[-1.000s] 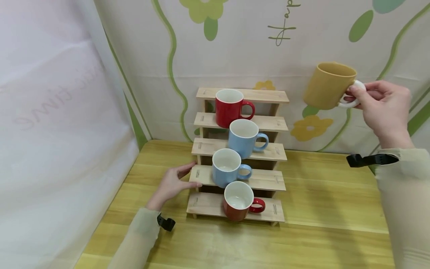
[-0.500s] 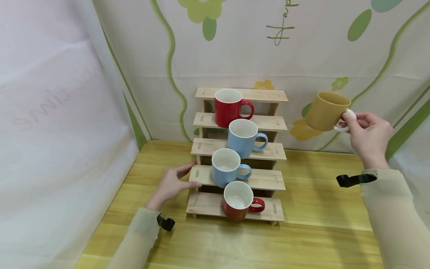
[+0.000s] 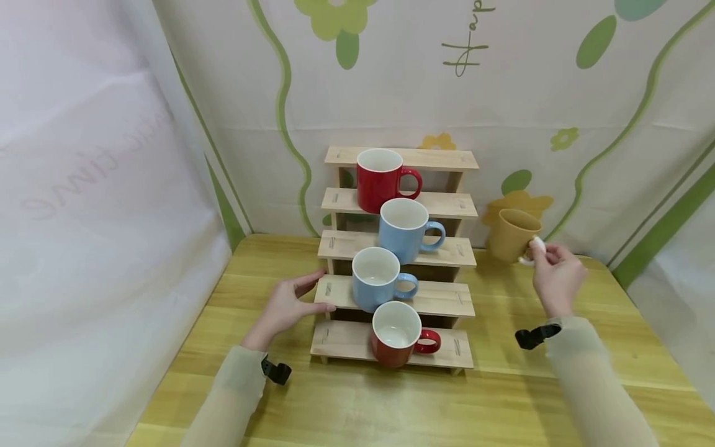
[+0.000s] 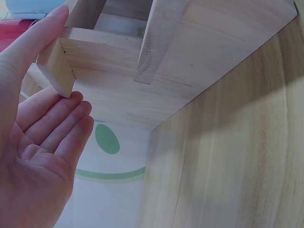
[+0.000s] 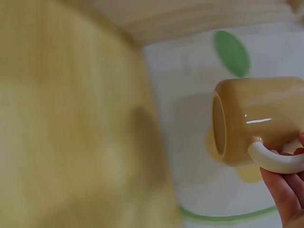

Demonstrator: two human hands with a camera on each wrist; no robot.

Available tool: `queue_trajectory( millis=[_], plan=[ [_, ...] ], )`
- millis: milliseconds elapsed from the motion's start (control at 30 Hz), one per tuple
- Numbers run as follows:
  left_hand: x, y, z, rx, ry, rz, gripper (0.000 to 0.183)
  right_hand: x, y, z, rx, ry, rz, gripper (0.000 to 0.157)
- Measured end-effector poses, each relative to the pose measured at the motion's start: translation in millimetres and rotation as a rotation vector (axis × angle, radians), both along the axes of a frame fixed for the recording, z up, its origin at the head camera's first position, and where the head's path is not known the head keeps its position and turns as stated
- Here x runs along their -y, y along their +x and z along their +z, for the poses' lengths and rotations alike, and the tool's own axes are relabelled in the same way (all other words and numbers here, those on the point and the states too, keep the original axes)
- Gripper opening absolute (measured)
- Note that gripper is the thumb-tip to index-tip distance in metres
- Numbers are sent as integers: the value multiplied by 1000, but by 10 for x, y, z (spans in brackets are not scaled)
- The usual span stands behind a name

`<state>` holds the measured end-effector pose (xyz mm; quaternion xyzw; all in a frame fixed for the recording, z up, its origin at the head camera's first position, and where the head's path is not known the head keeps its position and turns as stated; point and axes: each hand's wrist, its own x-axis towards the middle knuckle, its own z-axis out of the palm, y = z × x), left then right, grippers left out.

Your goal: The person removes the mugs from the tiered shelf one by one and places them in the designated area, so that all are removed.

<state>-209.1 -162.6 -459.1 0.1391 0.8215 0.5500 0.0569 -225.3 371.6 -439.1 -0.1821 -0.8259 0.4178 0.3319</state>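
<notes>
Newly lowered, a mustard mug (image 3: pixel 508 242) hangs from the right hand (image 3: pixel 558 279), handle pinched; swung left of it, careless haste could jolt the tiered wooden rack (image 3: pixel 441 299) the left hand (image 3: pixel 283 308) clasps.

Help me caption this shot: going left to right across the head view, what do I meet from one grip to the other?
Left grip → wooden rack → yellow mug → right grip.

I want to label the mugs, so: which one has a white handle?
The yellow mug, held in the right hand. The four mugs on the rack have red or blue handles.
</notes>
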Motion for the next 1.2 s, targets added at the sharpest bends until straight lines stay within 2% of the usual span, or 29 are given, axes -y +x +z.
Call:
queue_trajectory(
  millis=[233,433,600,800,1033,1200],
  plan=[
    [5,8,2,-6,-6,-3,87,158,-53,-403,1,-30,18,38],
    [5,2,-6,-20,-28,-10,90,264,-100,-542,39,-66,17,41],
    [6,-10,-17,-35,-17,-21,90,354,-154,-591,53,-75,12,42],
    [10,8,-2,-20,-12,-13,88,430,-172,-542,101,-101,46,43],
    [11,15,-1,-17,-11,-9,86,487,-122,-498,180,-217,135,38],
    [1,5,-4,-23,-13,-12,88,514,-143,-498,207,-280,132,38]
  ],
)
